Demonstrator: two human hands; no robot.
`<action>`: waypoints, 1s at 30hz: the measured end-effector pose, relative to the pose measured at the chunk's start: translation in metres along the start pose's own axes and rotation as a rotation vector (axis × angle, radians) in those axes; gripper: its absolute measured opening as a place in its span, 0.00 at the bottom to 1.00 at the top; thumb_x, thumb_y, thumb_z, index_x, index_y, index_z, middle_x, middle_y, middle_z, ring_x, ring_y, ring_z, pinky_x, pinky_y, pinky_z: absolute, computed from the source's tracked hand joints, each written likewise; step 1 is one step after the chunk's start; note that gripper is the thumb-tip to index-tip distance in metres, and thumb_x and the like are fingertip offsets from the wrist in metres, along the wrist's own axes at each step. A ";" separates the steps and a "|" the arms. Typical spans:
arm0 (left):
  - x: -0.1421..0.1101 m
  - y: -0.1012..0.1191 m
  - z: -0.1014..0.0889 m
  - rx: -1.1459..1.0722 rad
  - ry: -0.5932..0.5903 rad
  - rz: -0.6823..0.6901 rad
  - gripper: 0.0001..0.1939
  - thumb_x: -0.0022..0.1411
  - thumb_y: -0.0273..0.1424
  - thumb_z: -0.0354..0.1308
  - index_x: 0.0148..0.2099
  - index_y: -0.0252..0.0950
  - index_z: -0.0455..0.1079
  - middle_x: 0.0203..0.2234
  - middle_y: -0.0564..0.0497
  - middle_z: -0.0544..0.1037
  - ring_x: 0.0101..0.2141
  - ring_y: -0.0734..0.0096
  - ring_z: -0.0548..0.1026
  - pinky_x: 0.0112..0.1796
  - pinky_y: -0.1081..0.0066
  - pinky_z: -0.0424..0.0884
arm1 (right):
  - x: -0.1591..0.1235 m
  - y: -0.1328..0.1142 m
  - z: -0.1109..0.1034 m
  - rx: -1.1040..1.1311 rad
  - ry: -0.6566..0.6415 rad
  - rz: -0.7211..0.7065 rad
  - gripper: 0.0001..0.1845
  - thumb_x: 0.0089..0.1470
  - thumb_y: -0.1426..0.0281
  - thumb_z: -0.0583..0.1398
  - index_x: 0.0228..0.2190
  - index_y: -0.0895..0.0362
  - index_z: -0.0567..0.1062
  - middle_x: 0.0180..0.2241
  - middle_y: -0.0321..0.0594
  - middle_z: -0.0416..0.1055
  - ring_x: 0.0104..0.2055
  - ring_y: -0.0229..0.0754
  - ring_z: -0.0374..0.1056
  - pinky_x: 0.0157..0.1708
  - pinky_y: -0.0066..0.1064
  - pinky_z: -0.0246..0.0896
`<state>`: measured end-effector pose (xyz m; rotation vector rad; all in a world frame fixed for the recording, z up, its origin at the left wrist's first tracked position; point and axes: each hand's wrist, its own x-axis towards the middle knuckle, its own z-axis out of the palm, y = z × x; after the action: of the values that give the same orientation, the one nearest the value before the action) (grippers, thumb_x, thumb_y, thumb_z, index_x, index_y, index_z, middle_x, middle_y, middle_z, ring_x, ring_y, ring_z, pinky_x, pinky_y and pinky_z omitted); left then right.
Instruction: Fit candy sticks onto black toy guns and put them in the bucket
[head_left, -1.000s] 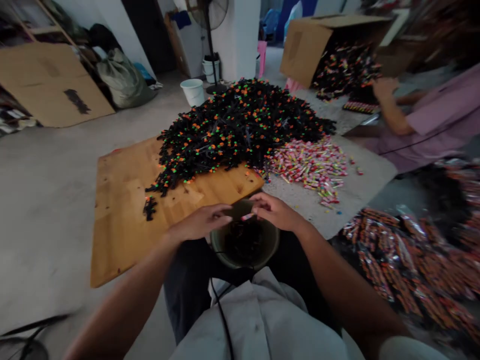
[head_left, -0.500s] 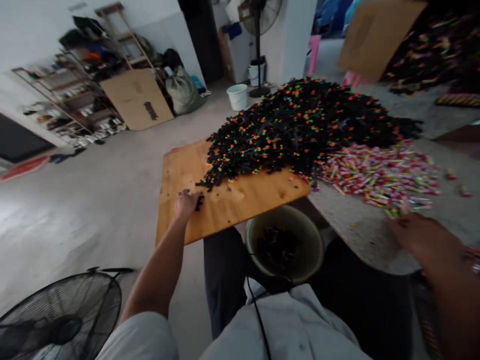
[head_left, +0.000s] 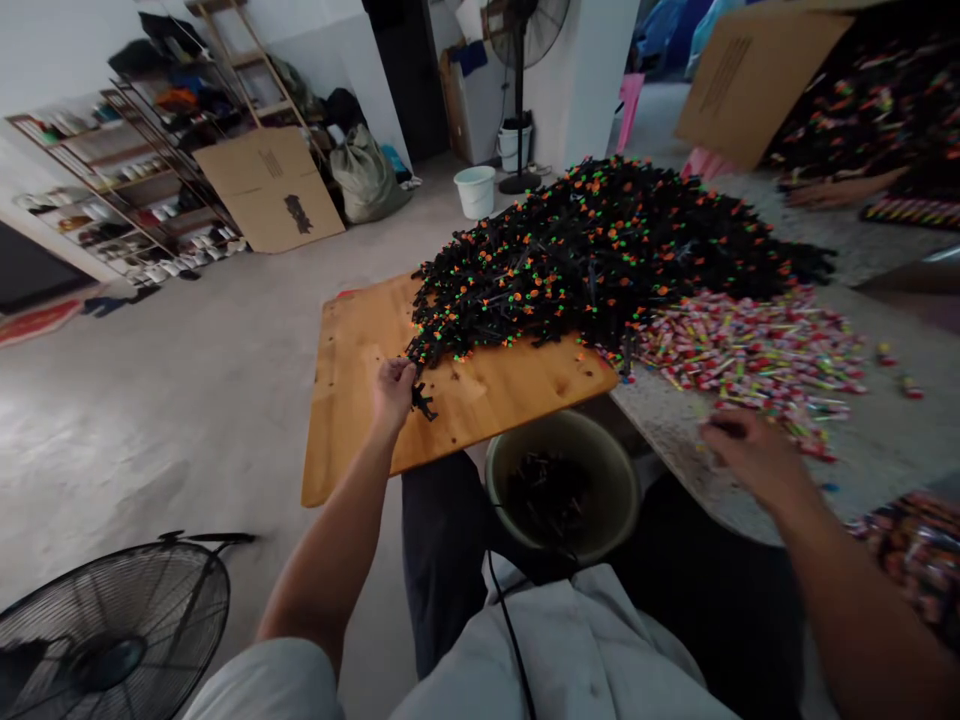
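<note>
Head view: left of the bucket [head_left: 613, 480], the left hand [head_left: 394, 388] curls just beside black toy guns [head_left: 424, 404] on the wooden surface [head_left: 349, 390]; right of the bucket, the right hand [head_left: 754, 455] half-curls near pink-and-yellow tubes [head_left: 750, 345]. Whether either grips anything, I cannot tell.

light: dim, cool | glare: pale sheen, left floor [head_left: 67, 430] | shadow: dark inside bucket [head_left: 559, 432] | blur: right hand [head_left: 750, 455] soft | edges: near-left fan [head_left: 112, 660] stretched
</note>
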<state>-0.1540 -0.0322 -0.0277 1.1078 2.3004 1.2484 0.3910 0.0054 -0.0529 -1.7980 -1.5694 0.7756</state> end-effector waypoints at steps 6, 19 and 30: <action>-0.040 0.038 0.057 -0.131 -0.035 0.144 0.09 0.71 0.35 0.55 0.47 0.36 0.71 0.35 0.49 0.79 0.37 0.68 0.77 0.40 0.71 0.72 | -0.067 -0.094 0.091 0.551 -0.519 -0.025 0.17 0.50 0.56 0.68 0.36 0.53 0.76 0.29 0.38 0.79 0.23 0.38 0.69 0.25 0.31 0.65; -0.082 0.009 0.079 0.469 -0.437 0.944 0.31 0.70 0.47 0.62 0.67 0.34 0.68 0.65 0.36 0.71 0.68 0.42 0.62 0.67 0.44 0.57 | -0.064 -0.105 0.124 0.972 -0.528 0.278 0.17 0.42 0.60 0.75 0.28 0.55 0.78 0.20 0.29 0.65 0.21 0.32 0.58 0.19 0.23 0.58; -0.114 0.028 0.076 0.334 -0.445 1.049 0.21 0.80 0.38 0.46 0.50 0.36 0.80 0.39 0.42 0.81 0.42 0.61 0.77 0.50 0.60 0.72 | -0.073 -0.121 0.118 1.099 -0.554 0.200 0.17 0.46 0.59 0.72 0.30 0.53 0.71 0.26 0.32 0.74 0.20 0.35 0.63 0.18 0.28 0.57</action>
<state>-0.0216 -0.0639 -0.0600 2.5794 1.5863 0.7064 0.2156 -0.0463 -0.0316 -0.9328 -0.8721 1.8797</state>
